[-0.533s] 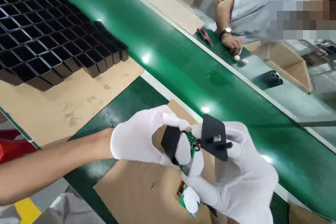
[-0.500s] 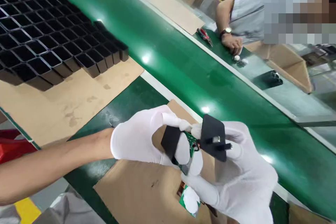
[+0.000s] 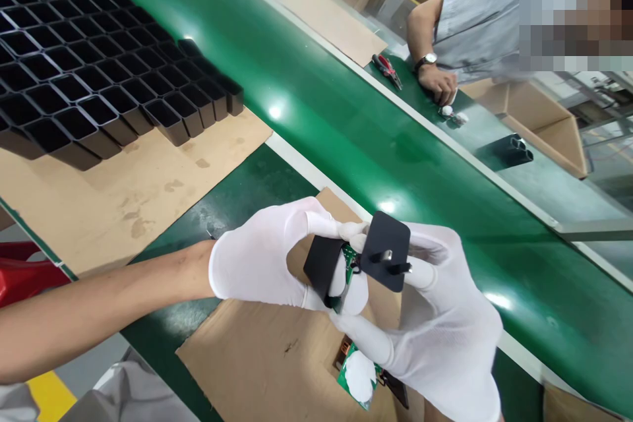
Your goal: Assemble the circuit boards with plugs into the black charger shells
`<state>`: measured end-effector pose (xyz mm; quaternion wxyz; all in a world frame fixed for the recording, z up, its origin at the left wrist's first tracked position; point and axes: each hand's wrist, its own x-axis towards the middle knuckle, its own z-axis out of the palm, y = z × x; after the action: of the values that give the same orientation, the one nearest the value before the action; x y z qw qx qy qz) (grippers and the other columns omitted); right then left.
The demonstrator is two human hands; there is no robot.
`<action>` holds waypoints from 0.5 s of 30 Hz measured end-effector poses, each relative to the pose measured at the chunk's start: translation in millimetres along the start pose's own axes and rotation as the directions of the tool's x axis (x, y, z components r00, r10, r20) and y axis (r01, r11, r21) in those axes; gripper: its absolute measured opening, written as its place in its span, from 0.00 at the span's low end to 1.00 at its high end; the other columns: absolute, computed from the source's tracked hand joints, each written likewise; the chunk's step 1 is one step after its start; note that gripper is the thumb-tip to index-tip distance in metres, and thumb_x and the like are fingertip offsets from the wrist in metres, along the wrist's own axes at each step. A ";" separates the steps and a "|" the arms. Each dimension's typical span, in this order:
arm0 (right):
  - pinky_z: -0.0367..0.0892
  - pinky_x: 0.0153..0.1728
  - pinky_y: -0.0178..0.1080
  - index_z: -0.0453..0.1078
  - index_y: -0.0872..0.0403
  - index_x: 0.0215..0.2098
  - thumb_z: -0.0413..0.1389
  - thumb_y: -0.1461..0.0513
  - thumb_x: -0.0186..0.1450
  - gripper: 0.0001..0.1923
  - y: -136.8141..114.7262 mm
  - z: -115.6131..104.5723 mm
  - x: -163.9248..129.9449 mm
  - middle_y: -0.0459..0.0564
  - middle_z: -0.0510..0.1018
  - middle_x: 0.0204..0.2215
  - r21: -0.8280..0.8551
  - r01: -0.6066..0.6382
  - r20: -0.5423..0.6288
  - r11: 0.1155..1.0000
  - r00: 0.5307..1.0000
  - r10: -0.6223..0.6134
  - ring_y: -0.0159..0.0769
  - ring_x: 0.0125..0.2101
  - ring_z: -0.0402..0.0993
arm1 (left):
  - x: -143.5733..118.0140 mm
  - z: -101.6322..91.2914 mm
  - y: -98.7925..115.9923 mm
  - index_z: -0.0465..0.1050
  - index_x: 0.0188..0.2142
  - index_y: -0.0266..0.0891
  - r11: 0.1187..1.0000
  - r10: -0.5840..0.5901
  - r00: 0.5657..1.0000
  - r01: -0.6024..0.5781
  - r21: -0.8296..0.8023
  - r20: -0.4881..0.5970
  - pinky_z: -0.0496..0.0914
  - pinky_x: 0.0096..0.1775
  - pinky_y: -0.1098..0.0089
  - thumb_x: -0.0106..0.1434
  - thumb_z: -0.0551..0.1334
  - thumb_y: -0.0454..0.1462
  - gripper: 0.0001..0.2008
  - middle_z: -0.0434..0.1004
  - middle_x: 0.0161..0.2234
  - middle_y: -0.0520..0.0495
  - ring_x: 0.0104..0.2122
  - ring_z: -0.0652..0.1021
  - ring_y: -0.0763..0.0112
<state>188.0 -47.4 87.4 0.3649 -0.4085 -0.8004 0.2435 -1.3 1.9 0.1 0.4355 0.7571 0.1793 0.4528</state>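
Two white-gloved hands met over the near cardboard sheet (image 3: 257, 356): the left hand (image 3: 262, 257) pinched a black housing shell (image 3: 321, 267) between thumb and fingers, while the right hand (image 3: 440, 316) closed its fingertips on a black plug cover (image 3: 386, 257), whose two prongs pointed to the right. Between them a green circuit board (image 3: 352, 262) showed in the narrow gap, so the cover lay just right of the shell, nearly touching, its flat face turned toward the shell's open end. Farther out, a second green board (image 3: 359, 376) lay on the cardboard beneath the right hand, a black cell tray (image 3: 99, 79) sat far left, and across the green conveyor belt (image 3: 321, 99) a co-worker's hand (image 3: 438, 82) rested near red pliers (image 3: 386, 69).
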 end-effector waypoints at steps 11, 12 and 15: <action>0.73 0.55 0.54 0.78 0.44 0.62 0.61 0.43 0.70 0.26 27.9 -0.6 -35.3 0.53 0.79 0.53 0.010 -0.060 -0.268 0.998 0.962 0.061 0.49 0.53 0.76 | 4.8 1.9 5.2 0.79 0.50 0.46 0.972 -0.202 0.978 0.195 -0.135 -0.046 0.77 0.46 0.61 0.45 0.83 0.42 0.32 0.80 0.41 0.49 0.40 0.82 0.61; 0.74 0.53 0.54 0.80 0.44 0.59 0.59 0.45 0.72 0.23 28.8 0.3 -33.4 0.52 0.81 0.49 0.034 -0.069 -0.351 0.997 0.933 0.076 0.48 0.51 0.79 | 4.5 2.4 6.2 0.79 0.50 0.46 0.965 -0.217 0.975 0.206 -0.161 -0.052 0.77 0.47 0.61 0.44 0.83 0.41 0.32 0.80 0.42 0.49 0.41 0.82 0.61; 0.78 0.43 0.50 0.83 0.47 0.50 0.66 0.56 0.70 0.11 28.4 0.1 -24.4 0.48 0.82 0.38 0.046 -0.125 -0.652 0.991 0.748 0.125 0.43 0.37 0.85 | 4.1 4.4 11.2 0.76 0.49 0.45 0.938 -0.294 0.955 0.280 -0.206 -0.042 0.77 0.50 0.59 0.45 0.82 0.38 0.32 0.79 0.45 0.48 0.44 0.82 0.60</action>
<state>211.2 -52.1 58.4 0.6037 -0.5204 -0.5939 0.1093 3.1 -3.7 10.5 0.5633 0.6590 0.2576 0.4267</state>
